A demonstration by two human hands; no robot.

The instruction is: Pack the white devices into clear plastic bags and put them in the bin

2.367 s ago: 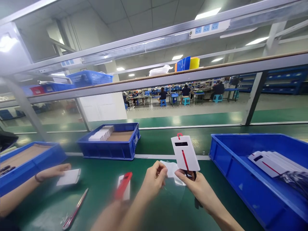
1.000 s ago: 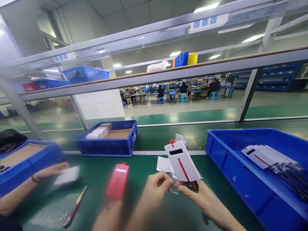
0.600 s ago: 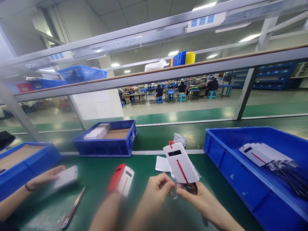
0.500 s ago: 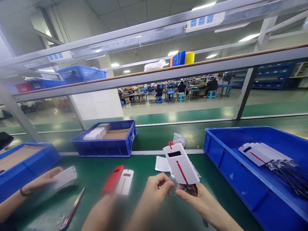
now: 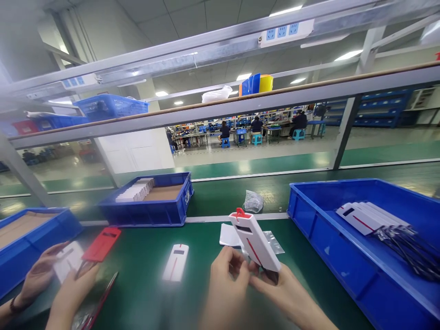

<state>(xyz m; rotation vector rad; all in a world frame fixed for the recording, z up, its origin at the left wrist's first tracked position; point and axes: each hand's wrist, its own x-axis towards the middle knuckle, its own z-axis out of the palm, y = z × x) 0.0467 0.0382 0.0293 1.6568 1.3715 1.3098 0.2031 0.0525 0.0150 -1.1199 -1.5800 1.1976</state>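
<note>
A white flat case [image 5: 255, 245] with a dark window, a thin red stripe and a red tab at its top stands tilted up in front of me. My right hand [image 5: 280, 286] is closed around its lower end, where a dark part shows. My left hand [image 5: 229, 275] is beside that lower end, thumb and fingers curled together close to my right fingertips; what they pinch is hidden. Behind the case, a white piece [image 5: 229, 234] and a clear plastic bag [image 5: 274, 242] lie on the green table. Another white case [image 5: 176, 262] lies flat left of my hands.
At the right, a blue bin [image 5: 319, 229] holds several white cases with black cables. Another blue bin [image 5: 144, 213] holds a row of white parts. A co-worker's hands [image 5: 74, 284] at the left hold a white case and a red piece [image 5: 102, 244], near tweezers [image 5: 103, 295]. A crumpled bag [image 5: 253, 201] lies behind.
The case in my right hand has turned, showing more of its side edge, and sits slightly lower. My left hand has come closer to it. The co-worker's hand carried the red piece left.
</note>
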